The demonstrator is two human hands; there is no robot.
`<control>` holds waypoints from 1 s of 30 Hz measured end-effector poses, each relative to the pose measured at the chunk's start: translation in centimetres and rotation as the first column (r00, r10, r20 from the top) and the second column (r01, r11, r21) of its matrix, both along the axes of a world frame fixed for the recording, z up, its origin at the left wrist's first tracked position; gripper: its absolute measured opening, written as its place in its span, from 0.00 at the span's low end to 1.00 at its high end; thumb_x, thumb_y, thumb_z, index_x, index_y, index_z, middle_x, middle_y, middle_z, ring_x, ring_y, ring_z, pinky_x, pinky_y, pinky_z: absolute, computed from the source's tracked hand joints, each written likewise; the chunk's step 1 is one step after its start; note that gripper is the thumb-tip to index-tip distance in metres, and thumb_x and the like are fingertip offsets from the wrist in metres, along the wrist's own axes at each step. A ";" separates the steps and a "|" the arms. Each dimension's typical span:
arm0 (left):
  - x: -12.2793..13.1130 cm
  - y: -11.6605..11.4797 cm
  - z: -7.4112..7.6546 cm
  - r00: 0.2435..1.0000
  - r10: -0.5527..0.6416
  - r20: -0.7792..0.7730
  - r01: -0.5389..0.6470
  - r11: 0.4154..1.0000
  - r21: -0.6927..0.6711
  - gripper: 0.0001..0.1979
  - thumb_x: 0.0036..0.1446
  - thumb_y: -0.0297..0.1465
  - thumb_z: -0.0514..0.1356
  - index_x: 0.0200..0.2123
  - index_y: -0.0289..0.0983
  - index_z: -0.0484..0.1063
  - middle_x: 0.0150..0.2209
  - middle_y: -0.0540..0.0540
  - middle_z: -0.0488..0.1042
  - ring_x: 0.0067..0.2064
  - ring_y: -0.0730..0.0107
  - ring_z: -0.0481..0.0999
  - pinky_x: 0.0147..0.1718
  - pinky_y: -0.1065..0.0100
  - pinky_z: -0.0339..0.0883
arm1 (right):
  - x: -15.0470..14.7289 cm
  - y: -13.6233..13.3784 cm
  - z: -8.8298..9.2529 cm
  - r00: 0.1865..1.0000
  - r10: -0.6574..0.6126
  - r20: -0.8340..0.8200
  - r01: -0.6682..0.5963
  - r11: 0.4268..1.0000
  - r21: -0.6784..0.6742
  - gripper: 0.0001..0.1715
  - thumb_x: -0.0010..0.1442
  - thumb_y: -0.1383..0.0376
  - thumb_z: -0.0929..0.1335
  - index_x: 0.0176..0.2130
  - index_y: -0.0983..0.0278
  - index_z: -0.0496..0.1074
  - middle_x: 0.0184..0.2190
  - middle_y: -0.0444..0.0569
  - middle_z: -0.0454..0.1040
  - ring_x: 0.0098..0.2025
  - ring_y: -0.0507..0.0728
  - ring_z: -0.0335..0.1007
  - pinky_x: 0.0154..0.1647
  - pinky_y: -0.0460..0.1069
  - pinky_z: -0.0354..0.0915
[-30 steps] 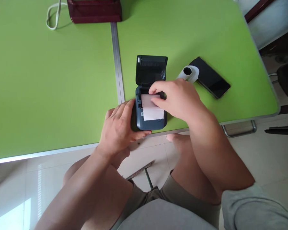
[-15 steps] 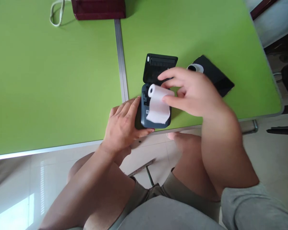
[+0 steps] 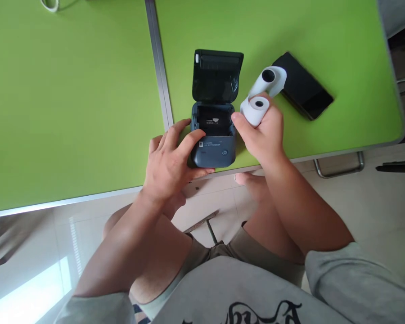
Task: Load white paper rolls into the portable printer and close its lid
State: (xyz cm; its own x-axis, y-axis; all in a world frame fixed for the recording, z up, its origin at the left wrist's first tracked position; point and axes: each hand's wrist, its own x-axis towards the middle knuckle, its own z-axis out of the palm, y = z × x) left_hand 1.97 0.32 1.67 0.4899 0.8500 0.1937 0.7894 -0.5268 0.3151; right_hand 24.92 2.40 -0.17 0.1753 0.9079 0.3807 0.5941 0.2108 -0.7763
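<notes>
A small dark grey printer stands near the front edge of the green table, its lid flipped up and its paper bay bare. My left hand grips the printer's left side, fingers curled over its top. My right hand holds a white paper roll just right of the printer, fingers closed round it. A second white roll lies on the table right behind the held one.
A black phone lies face up to the right of the rolls. A metal seam splits the tabletop left of the printer. A white cord loop shows at the top edge. My knees are below the table edge.
My right hand lifted the paper roll out of the printer's bay and carried it to the right; the loose paper tail no longer hangs over the printer. The left hand kept its hold.
</notes>
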 end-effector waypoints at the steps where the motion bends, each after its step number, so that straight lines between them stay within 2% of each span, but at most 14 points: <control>1: 0.1 0.0 0.0 1.000 0.010 0.002 -0.010 1.000 0.006 0.38 0.53 0.62 0.60 0.60 0.46 0.66 0.64 0.38 0.67 0.59 0.49 0.73 0.52 0.54 0.65 | 0.1 0.1 0.1 0.999 -0.011 0.053 0.009 0.999 0.031 0.19 0.62 0.48 0.66 0.35 0.59 0.61 0.31 0.44 0.67 0.36 0.55 0.69 0.43 0.55 0.69; 5: 0.3 -0.1 -0.1 0.999 0.032 0.004 -0.032 0.999 0.012 0.40 0.51 0.62 0.63 0.59 0.44 0.66 0.62 0.36 0.67 0.59 0.48 0.72 0.52 0.54 0.65 | 0.5 0.4 0.1 0.993 -0.043 0.109 0.033 0.995 0.092 0.17 0.63 0.51 0.67 0.44 0.59 0.63 0.41 0.48 0.72 0.43 0.57 0.73 0.47 0.57 0.71; 8: 0.3 0.0 -0.2 1.000 0.018 0.011 -0.018 1.000 0.007 0.39 0.53 0.62 0.61 0.59 0.44 0.65 0.62 0.35 0.67 0.58 0.47 0.73 0.52 0.53 0.64 | 0.8 0.5 -0.3 0.991 -0.022 0.133 0.017 0.999 0.039 0.18 0.62 0.57 0.69 0.49 0.57 0.62 0.47 0.49 0.74 0.47 0.58 0.74 0.48 0.56 0.72; 11: 0.2 0.0 -0.4 1.000 0.008 0.015 -0.008 1.000 0.005 0.38 0.55 0.62 0.59 0.59 0.43 0.65 0.61 0.36 0.68 0.58 0.47 0.73 0.52 0.52 0.64 | 1.0 0.5 -0.6 0.986 0.010 0.169 -0.004 0.999 -0.035 0.21 0.61 0.64 0.67 0.52 0.56 0.61 0.47 0.48 0.77 0.47 0.58 0.76 0.49 0.57 0.72; 14: 0.1 0.0 -0.5 1.000 0.002 0.020 -0.002 1.000 0.000 0.39 0.53 0.63 0.59 0.59 0.44 0.65 0.61 0.36 0.68 0.58 0.47 0.73 0.52 0.53 0.63 | 1.1 0.5 -0.8 0.981 0.016 0.192 0.002 0.996 -0.091 0.26 0.59 0.66 0.67 0.55 0.55 0.59 0.44 0.46 0.78 0.44 0.58 0.77 0.46 0.57 0.72; 16: 0.0 0.1 -0.5 1.000 0.004 0.023 -0.004 1.000 0.002 0.40 0.52 0.64 0.60 0.59 0.44 0.65 0.61 0.36 0.68 0.58 0.47 0.74 0.52 0.53 0.63 | 1.1 0.5 -0.9 0.982 0.011 0.187 0.006 0.996 -0.092 0.26 0.58 0.66 0.67 0.54 0.56 0.59 0.42 0.46 0.77 0.41 0.57 0.76 0.45 0.57 0.73; 19: 0.0 0.1 -0.4 1.000 0.007 0.021 -0.007 1.000 0.007 0.41 0.52 0.64 0.60 0.59 0.44 0.65 0.61 0.36 0.68 0.58 0.47 0.74 0.52 0.53 0.64 | 1.1 0.6 -0.8 0.980 0.020 0.200 -0.015 1.000 -0.026 0.21 0.56 0.68 0.68 0.49 0.57 0.62 0.43 0.47 0.76 0.40 0.56 0.75 0.45 0.55 0.73; 23: 0.1 0.1 -0.4 1.000 0.012 0.002 -0.012 1.000 -0.003 0.41 0.51 0.64 0.60 0.59 0.45 0.64 0.61 0.36 0.68 0.58 0.47 0.74 0.52 0.53 0.64 | 1.3 0.7 -0.7 0.965 0.047 0.259 -0.062 0.997 0.049 0.17 0.54 0.70 0.67 0.44 0.58 0.63 0.43 0.48 0.74 0.43 0.56 0.74 0.46 0.55 0.73; 30: 0.2 0.2 -0.2 1.000 0.023 -0.009 -0.024 0.999 -0.046 0.42 0.49 0.65 0.61 0.60 0.45 0.64 0.61 0.35 0.68 0.58 0.46 0.73 0.53 0.51 0.64 | 1.1 0.2 -0.5 0.985 0.056 0.165 -0.048 0.998 -0.050 0.21 0.57 0.66 0.67 0.50 0.57 0.60 0.48 0.51 0.74 0.51 0.59 0.73 0.52 0.58 0.72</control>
State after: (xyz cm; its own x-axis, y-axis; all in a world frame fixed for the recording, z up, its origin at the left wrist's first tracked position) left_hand 2.17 0.47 1.47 0.4711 0.8692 0.1502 0.8040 -0.4932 0.3323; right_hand 26.05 2.59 -0.69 0.0651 0.9312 0.3587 0.7047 0.2116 -0.6772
